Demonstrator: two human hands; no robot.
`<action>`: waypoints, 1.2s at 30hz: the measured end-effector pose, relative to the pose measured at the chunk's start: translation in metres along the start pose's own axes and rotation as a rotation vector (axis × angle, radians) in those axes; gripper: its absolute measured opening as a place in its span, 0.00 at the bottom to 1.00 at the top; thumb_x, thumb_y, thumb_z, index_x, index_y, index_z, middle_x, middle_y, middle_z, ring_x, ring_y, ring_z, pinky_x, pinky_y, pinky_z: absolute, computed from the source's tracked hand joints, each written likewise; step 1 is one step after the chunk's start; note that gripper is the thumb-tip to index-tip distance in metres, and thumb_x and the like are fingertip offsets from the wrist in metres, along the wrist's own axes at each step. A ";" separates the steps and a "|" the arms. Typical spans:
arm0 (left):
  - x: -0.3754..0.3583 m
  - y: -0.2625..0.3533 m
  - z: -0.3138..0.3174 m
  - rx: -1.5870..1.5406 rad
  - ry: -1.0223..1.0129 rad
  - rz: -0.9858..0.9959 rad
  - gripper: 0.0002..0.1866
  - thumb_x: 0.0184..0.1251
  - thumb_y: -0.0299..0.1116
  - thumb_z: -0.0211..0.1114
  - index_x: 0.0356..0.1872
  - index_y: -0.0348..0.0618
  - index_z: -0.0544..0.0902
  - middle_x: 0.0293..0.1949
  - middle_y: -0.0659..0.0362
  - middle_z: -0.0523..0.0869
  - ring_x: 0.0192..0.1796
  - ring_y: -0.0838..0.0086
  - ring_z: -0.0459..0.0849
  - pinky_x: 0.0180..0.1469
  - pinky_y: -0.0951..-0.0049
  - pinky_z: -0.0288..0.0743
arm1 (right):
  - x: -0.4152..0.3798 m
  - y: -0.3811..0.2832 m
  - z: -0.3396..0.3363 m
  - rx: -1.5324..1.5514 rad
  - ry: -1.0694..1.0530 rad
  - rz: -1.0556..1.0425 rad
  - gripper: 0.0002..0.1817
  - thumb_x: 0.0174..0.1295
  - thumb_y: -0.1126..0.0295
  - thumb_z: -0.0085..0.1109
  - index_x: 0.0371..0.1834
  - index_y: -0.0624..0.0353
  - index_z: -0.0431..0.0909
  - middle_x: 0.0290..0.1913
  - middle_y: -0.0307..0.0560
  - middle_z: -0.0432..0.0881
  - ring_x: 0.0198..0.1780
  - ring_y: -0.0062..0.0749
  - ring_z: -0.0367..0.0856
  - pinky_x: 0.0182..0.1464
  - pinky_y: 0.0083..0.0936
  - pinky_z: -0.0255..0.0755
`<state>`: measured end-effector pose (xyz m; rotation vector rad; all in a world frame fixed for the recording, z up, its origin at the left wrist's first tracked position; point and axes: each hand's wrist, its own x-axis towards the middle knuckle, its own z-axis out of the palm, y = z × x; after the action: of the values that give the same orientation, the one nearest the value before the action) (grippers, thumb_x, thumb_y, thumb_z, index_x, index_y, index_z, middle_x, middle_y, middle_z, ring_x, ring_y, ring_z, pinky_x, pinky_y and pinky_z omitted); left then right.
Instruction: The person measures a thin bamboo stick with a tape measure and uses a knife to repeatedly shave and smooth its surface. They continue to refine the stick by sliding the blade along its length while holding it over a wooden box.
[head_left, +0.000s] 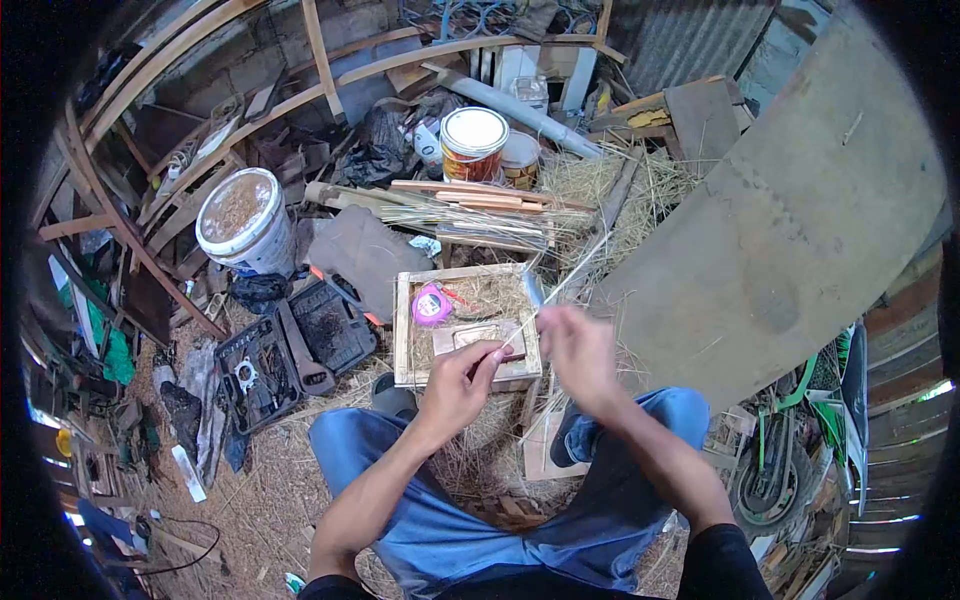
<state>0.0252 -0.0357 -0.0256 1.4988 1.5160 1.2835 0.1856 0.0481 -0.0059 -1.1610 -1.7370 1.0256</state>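
Observation:
A thin pale strip (521, 330) slants up to the right in front of me. My left hand (459, 388) pinches its lower end between thumb and fingers, above the front of a wooden-framed box (403, 340). Beside the strip's middle is my right hand (580, 358), blurred, its fingers bent in; whether they grip the strip is unclear. Within the frame lie a pink tape measure (431, 306), straw bits and a small wooden block (485, 336).
An open tool case (262, 372) lies at the left, near a white bucket (262, 250) of shavings. Behind the box is a bundle of thin strips (470, 218). A large board (740, 250) leans at the right.

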 end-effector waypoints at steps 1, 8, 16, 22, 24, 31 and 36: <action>0.000 -0.003 0.001 0.008 0.029 0.019 0.09 0.69 0.28 0.58 0.43 0.35 0.83 0.30 0.57 0.86 0.28 0.82 0.77 0.31 0.78 0.70 | -0.006 -0.005 0.003 -0.063 -0.055 -0.050 0.11 0.69 0.71 0.49 0.33 0.64 0.79 0.18 0.39 0.76 0.18 0.16 0.71 0.21 0.19 0.65; 0.001 -0.004 -0.001 0.204 0.148 0.179 0.08 0.66 0.24 0.60 0.42 0.34 0.83 0.34 0.50 0.86 0.32 0.72 0.84 0.33 0.74 0.75 | -0.006 -0.001 0.001 -0.288 -0.019 -0.240 0.10 0.68 0.69 0.51 0.34 0.62 0.80 0.16 0.40 0.75 0.18 0.19 0.73 0.22 0.23 0.69; 0.002 0.002 -0.005 0.156 0.144 0.115 0.07 0.63 0.23 0.60 0.41 0.35 0.82 0.35 0.46 0.85 0.34 0.58 0.86 0.34 0.66 0.77 | -0.011 -0.003 0.017 -0.188 -0.060 -0.259 0.13 0.70 0.67 0.50 0.34 0.64 0.80 0.16 0.42 0.75 0.18 0.17 0.70 0.22 0.22 0.66; 0.001 -0.006 -0.004 0.246 0.191 0.212 0.07 0.63 0.22 0.61 0.41 0.34 0.82 0.35 0.48 0.86 0.32 0.62 0.86 0.33 0.70 0.76 | -0.019 0.000 0.024 -0.194 -0.118 -0.207 0.12 0.69 0.68 0.51 0.33 0.64 0.79 0.16 0.41 0.75 0.20 0.16 0.72 0.24 0.20 0.68; 0.001 -0.001 -0.006 0.261 0.198 0.234 0.07 0.62 0.22 0.61 0.41 0.34 0.82 0.35 0.48 0.86 0.32 0.62 0.85 0.33 0.70 0.76 | -0.007 -0.003 0.017 -0.183 -0.123 -0.209 0.12 0.69 0.68 0.51 0.32 0.64 0.79 0.16 0.40 0.75 0.19 0.16 0.71 0.24 0.19 0.67; 0.001 -0.005 -0.005 0.293 0.161 0.187 0.07 0.62 0.23 0.62 0.41 0.34 0.82 0.35 0.47 0.86 0.34 0.61 0.86 0.34 0.69 0.77 | -0.012 -0.001 0.024 -0.153 -0.175 -0.205 0.11 0.68 0.68 0.50 0.38 0.66 0.79 0.16 0.50 0.76 0.17 0.24 0.74 0.21 0.28 0.69; 0.004 -0.001 0.000 0.242 0.153 0.205 0.07 0.63 0.23 0.62 0.41 0.34 0.82 0.35 0.47 0.86 0.35 0.61 0.86 0.35 0.69 0.77 | 0.002 -0.009 0.006 0.472 -0.269 0.284 0.13 0.71 0.67 0.48 0.42 0.66 0.77 0.21 0.36 0.73 0.14 0.13 0.62 0.16 0.13 0.56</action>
<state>0.0244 -0.0319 -0.0259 1.7834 1.7008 1.3986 0.1767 0.0471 0.0003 -1.0094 -1.4284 1.7232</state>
